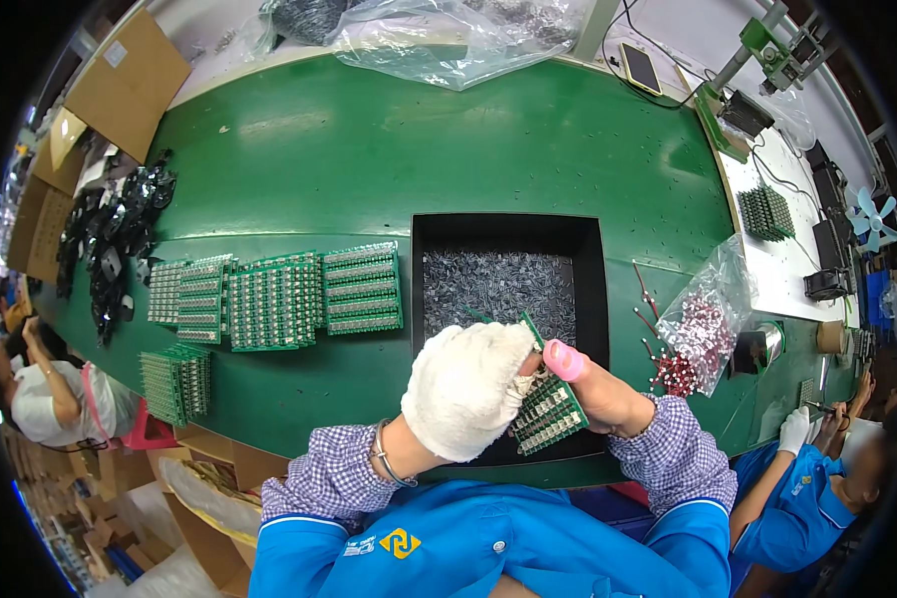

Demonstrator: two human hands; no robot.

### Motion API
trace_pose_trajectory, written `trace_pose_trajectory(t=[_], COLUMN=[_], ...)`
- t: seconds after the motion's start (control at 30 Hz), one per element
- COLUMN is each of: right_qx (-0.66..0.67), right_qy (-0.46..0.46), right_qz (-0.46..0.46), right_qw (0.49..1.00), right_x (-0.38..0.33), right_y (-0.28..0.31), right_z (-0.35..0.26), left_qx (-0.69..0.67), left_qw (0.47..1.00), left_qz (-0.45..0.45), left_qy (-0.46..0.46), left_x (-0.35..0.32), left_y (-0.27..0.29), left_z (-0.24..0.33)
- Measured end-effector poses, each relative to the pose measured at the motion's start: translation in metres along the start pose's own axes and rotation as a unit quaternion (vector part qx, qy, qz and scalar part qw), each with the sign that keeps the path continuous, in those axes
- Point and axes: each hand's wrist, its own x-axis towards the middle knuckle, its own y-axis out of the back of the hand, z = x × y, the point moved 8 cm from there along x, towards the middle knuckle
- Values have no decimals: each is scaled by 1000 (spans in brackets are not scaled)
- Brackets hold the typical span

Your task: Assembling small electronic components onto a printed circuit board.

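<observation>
My left hand (471,391), in a white cloth glove, is closed at the upper left edge of a green circuit board panel (551,414) lined with rows of small metal-coloured parts. From the other side my right hand (606,391), bare but for a pink cover on one fingertip, grips the same panel near its upper right edge. The panel is tilted over the near part of a black open box (590,269). Inside that box lies a layer of many tiny dark and clear pieces (498,289). My fingertips partly hide the panel's top.
Stacks of similar panels (274,299) stand left of the box, with another stack (175,384) nearer. Black plastic strips (120,239) heap at far left. To the right lie a clear bag of red wires (703,334), a phone (641,69) and a green press (738,110). Other people sit at both sides.
</observation>
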Motion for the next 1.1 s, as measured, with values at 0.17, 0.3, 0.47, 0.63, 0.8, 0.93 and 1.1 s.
trace_pose_trajectory(t=[0.17,0.3,0.47,0.63,0.8,0.93,1.1], right_qx=[44,70,52,61,76,59,212], right_qy=[7,9,5,23,62,58,35], right_qz=[28,50,52,46,34,43,-53], right_qw=[999,996,997,997,995,996,975], right_x=[1,2,3,4,7,7,7], right_y=[1,4,1,-3,1,3,1], right_z=[-3,0,1,-7,-10,-9,-9], left_qx=[-57,-75,10,-27,-33,8,-147], left_qw=[997,996,998,999,999,998,987], left_qz=[1,11,30,11,10,5,31], left_qy=[45,52,-60,-40,-15,-55,54], left_x=[-2,-2,-5,-9,-8,-11,-13], left_y=[6,6,-4,-6,-4,-11,2], left_z=[0,1,12,6,4,8,-7])
